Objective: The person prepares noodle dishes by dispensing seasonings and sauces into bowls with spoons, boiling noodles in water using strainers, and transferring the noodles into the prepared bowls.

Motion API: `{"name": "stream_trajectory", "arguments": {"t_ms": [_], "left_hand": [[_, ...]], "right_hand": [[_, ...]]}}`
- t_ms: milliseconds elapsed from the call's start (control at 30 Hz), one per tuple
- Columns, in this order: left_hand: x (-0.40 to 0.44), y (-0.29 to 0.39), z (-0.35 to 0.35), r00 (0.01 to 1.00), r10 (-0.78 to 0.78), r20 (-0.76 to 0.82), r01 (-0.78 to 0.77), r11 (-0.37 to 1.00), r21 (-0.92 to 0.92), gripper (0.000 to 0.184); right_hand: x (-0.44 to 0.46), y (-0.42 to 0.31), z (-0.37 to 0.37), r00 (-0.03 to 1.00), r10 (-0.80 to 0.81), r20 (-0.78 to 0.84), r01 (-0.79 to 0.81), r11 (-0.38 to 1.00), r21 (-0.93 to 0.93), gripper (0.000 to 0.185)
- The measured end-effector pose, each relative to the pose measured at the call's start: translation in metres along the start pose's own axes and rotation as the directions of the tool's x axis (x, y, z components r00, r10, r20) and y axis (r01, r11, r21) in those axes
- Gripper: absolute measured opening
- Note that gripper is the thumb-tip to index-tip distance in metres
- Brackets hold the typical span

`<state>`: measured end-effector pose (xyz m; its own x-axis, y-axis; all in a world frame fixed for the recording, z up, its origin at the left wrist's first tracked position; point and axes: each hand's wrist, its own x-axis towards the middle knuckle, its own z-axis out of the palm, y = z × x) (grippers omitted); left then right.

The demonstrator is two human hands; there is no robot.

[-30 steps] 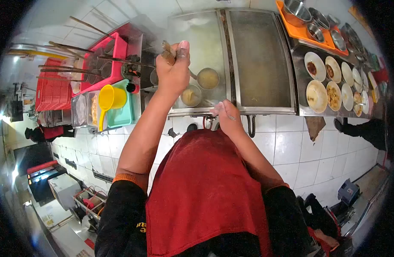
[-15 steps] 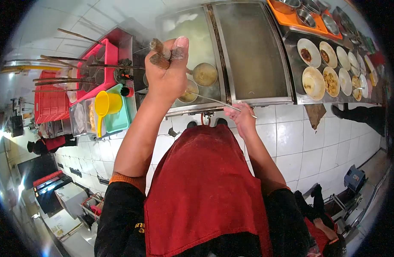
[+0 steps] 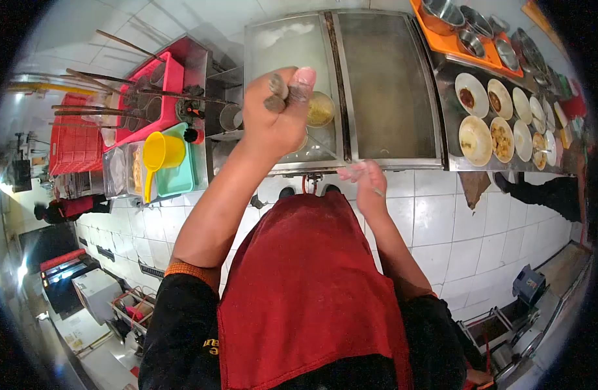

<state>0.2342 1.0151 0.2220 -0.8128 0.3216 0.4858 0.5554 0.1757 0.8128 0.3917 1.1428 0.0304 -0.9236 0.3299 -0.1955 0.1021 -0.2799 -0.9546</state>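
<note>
My left hand (image 3: 276,114) is closed around the wooden handles (image 3: 277,92) of noodle strainers, their ends poking out beside the thumb. One strainer basket with pale yellow noodles (image 3: 321,109) shows just right of that hand, over the steaming cooker (image 3: 263,62). A second basket is mostly hidden below the hand. My right hand (image 3: 367,185), slightly blurred, is at the cooker's front edge with a thin metal rod (image 3: 322,144) in its fingers. The rod slants up left toward the baskets; its other end shows by the palm.
Right of the cooker, a steel counter holds several bowls (image 3: 475,140) with food and an orange tray (image 3: 454,40) of metal pots. At left are a pink bin (image 3: 172,78) with more strainers, a yellow dipper (image 3: 164,151) and a turquoise tray (image 3: 182,179). Another person's leg (image 3: 546,195) is at right.
My left hand and the strainers have shifted slightly right and down in view. My right hand has turned more upright with the rod, which now slopes more steeply. The whole view has shifted a little.
</note>
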Motion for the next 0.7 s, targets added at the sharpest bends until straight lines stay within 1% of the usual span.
{"name": "stream_trajectory", "arguments": {"t_ms": [33, 67, 100, 133, 167, 200, 233, 267, 300, 333, 367, 433, 467, 500, 567, 600, 633, 700], "left_hand": [[0.0, -0.003, 0.002, 1.0, 0.005, -0.007, -0.005, 1.0, 0.004, 0.041], [-0.001, -0.01, 0.004, 1.0, 0.006, 0.017, -0.006, 1.0, -0.013, 0.041], [-0.004, -0.016, 0.005, 0.999, 0.006, 0.042, -0.005, 1.0, -0.029, 0.042], [-0.004, -0.02, 0.005, 0.999, -0.005, 0.053, 0.004, 1.0, 0.025, 0.041], [-0.006, -0.028, 0.006, 0.999, 0.002, 0.044, -0.004, 1.0, 0.026, 0.041], [-0.007, -0.037, 0.007, 1.0, -0.009, 0.023, 0.009, 1.0, 0.015, 0.041], [-0.008, -0.044, 0.008, 1.0, -0.021, 0.002, 0.021, 1.0, 0.004, 0.041], [-0.01, -0.049, 0.009, 1.0, -0.015, -0.009, 0.015, 1.0, 0.006, 0.041], [-0.011, -0.054, 0.009, 0.999, -0.041, -0.023, 0.04, 0.999, -0.016, 0.041], [-0.01, -0.057, 0.008, 0.997, -0.066, -0.041, 0.065, 0.997, -0.038, 0.041], [-0.008, -0.058, 0.006, 0.996, -0.063, -0.057, 0.061, 0.998, -0.035, 0.041], [-0.01, -0.06, 0.005, 0.999, -0.012, -0.044, 0.01, 0.999, -0.034, 0.041], [-0.011, -0.062, 0.006, 0.999, -0.016, -0.05, 0.014, 0.999, -0.038, 0.041], [-0.011, -0.066, 0.007, 0.998, -0.037, -0.056, 0.034, 0.998, -0.053, 0.042], [-0.009, -0.067, 0.008, 0.996, -0.055, -0.074, 0.049, 0.996, -0.074, 0.042], [-0.01, -0.064, 0.008, 0.996, -0.039, -0.076, 0.035, 0.997, -0.063, 0.042], [-0.01, -0.063, 0.006, 0.997, -0.026, -0.075, 0.022, 0.999, -0.05, 0.042], [-0.011, -0.063, 0.004, 0.996, -0.052, -0.07, 0.048, 0.997, -0.053, 0.042]], "right_hand": [[0.0, -0.004, 0.006, 0.976, -0.176, 0.126, 0.207, 0.926, -0.316, 0.017], [-0.004, -0.029, 0.018, 0.954, -0.247, 0.17, 0.298, 0.851, -0.434, 0.013], [-0.001, -0.029, 0.027, 0.952, -0.251, 0.176, 0.304, 0.85, -0.43, 0.013], [0.004, -0.029, 0.033, 0.915, -0.284, 0.287, 0.399, 0.746, -0.533, 0.011], [0.009, -0.029, 0.039, 0.868, -0.297, 0.399, 0.493, 0.618, -0.613, 0.01], [0.013, -0.029, 0.047, 0.878, -0.258, 0.404, 0.462, 0.677, -0.572, 0.01], [0.02, -0.024, 0.05, 0.872, -0.264, 0.413, 0.474, 0.67, -0.571, 0.01], [0.027, -0.018, 0.053, 0.905, -0.229, 0.358, 0.404, 0.726, -0.556, 0.011], [0.033, -0.015, 0.055, 0.933, -0.189, 0.306, 0.333, 0.777, -0.535, 0.012], [0.034, -0.018, 0.055, 0.945, -0.159, 0.285, 0.31, 0.714, -0.627, 0.014], [0.034, -0.012, 0.056, 0.94, -0.163, 0.3, 0.323, 0.709, -0.627, 0.014], [0.031, 0.005, 0.057, 0.899, -0.181, 0.399, 0.42, 0.62, -0.663, 0.017], [0.033, 0.006, 0.055, 0.918, -0.099, 0.385, 0.328, 0.735, -0.593, 0.019], [0.035, 0.007, 0.055, 0.917, -0.097, 0.386, 0.329, 0.73, -0.599, 0.019], [0.043, 0.018, 0.055, 0.957, -0.201, 0.209, 0.273, 0.868, -0.415, 0.019], [0.043, 0.028, 0.049, 0.914, -0.236, 0.331, 0.402, 0.646, -0.649, 0.016], [0.042, 0.021, 0.052, 0.911, -0.234, 0.34, 0.407, 0.643, -0.648, 0.016], [0.034, -0.001, 0.061, 0.884, -0.211, 0.416, 0.415, 0.762, -0.497, 0.013]]}}
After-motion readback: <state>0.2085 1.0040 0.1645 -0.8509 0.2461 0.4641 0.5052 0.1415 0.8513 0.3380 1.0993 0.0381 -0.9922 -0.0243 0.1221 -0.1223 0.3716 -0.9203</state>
